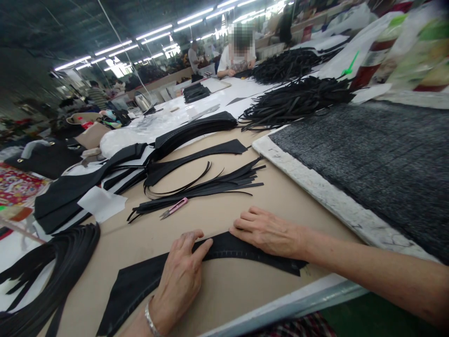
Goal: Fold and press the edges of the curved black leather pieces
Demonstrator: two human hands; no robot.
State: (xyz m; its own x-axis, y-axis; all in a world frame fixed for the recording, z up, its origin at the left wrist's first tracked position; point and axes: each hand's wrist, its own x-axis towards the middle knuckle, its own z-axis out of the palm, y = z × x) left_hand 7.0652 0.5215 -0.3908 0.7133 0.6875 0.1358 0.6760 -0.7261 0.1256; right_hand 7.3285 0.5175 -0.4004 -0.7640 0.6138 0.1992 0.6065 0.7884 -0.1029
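Observation:
A curved black fabric piece (228,245) lies on the tan board, with a row of pale marks along its inner edge. My left hand (184,267) rests over its middle, thumb and forefinger apart and pressing on the piece. My right hand (264,231) lies on its right part, fingers bent and laid along the far edge, the thumb hidden. Beyond them are pink-handled thread snips (175,208) and a bundle of thin black strips (210,185). A similar curved black piece (199,157) lies farther back.
Stacked black pieces (196,131) stand behind, and long black strips (77,262) curve at the left. A board with dark felt-like covering (372,164) takes up the right. Heaped strips (298,100) lie farther off. Across the table is another person (236,54).

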